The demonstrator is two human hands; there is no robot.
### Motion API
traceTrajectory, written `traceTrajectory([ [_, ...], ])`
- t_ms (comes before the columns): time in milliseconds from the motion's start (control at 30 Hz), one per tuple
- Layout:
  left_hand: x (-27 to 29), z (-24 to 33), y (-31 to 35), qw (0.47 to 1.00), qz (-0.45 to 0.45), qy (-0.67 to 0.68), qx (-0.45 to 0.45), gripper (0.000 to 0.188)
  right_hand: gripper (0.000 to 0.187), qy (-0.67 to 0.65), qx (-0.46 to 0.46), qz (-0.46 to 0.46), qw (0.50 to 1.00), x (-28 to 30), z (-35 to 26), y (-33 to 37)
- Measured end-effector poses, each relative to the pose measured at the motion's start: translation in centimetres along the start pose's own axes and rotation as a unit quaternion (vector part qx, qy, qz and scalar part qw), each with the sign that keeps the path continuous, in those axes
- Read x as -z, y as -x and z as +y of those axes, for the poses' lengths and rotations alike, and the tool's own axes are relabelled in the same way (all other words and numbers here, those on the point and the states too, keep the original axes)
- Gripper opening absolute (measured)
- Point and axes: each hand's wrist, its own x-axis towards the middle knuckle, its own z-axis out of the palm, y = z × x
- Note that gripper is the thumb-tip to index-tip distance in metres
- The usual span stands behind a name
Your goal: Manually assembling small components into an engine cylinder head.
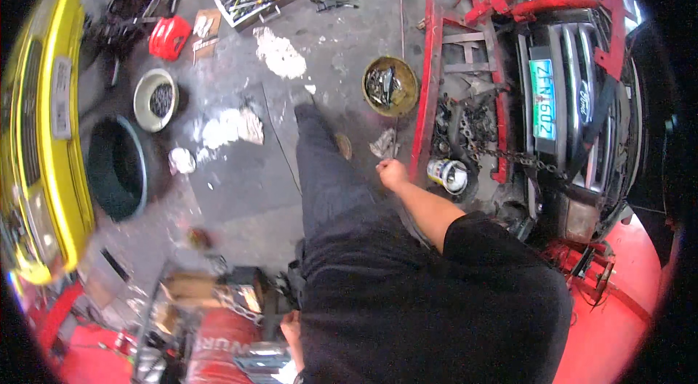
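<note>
My right hand (392, 175) hangs out ahead of my body on the right, its fingers curled closed; whatever may be inside the fist is hidden. Just beyond it on the floor lies a crumpled grey rag (382, 145), and to its right stands a small white tub (447, 175). My left hand (291, 327) is low at my left side, partly covered by my body and blurred, so its fingers cannot be read. Close beside it is a cluttered cart area with a red cylinder (222, 344) and an opened cardboard box (190, 288).
A red steel frame (430, 71) and a black vehicle front (574, 108) line the right. Ahead are a round basin of parts (369, 99) and a tool tray (283, 5). Leftward stand a yellow bumper (62, 137), dark tub (140, 184), white bucket (140, 111) and red case (170, 37).
</note>
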Motion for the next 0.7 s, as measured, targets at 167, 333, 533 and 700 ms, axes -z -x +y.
traceTrajectory([
  [167, 10.4, 30.8, -9.3, 0.970, -0.153, 0.156, 0.104, 0.030, 0.028, -0.142, 0.027, 0.000, 0.990, -0.4, -16.0, -14.1],
  [333, 18.3, 45.3, -14.7, 0.957, -0.082, 0.258, 0.101, 0.034, 0.027, -0.180, -0.039, -0.012, 0.983, -0.5, -18.8, -17.6],
  [533, 17.4, 45.3, -19.9, 0.994, -0.108, 0.015, -0.012, 0.040, 0.028, -0.055, -0.181, 0.046, 0.981, -1.7, -9.0, -12.8],
  [700, 11.1, 38.5, -24.3, 0.966, -0.144, -0.155, -0.146, 0.064, 0.030, -0.096, -0.210, 0.118, 0.966, -1.9, -5.5, -16.1],
])
